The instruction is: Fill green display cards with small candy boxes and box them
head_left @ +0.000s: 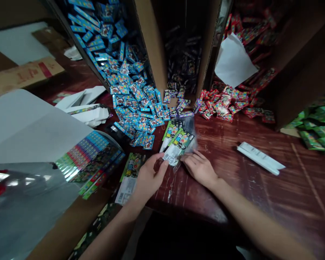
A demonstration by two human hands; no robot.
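My left hand [150, 177] pinches the lower left edge of a clear plastic bag with a green, black and white printed header [178, 144], thumb and forefinger closing on it. At the bag's lower right side, my right hand [201, 168] has its fingers curled in against the clear film. A similar printed bag [171, 133] lies partly under this one. Another printed bag [130, 173] rests on the table at the left, partly covered by my left hand and wrist. Just beyond the bags are small blue packets [140, 112] in a loose heap.
Cardboard boxes [154, 47] spill blue, purple [182, 104] and red packets [222, 103] onto the dark red table [222, 144]. Green packets [319, 122] sit far right. A folded white paper strip [261, 157] lies right. Packet strips [89, 155] in a plastic-lined box stand left.
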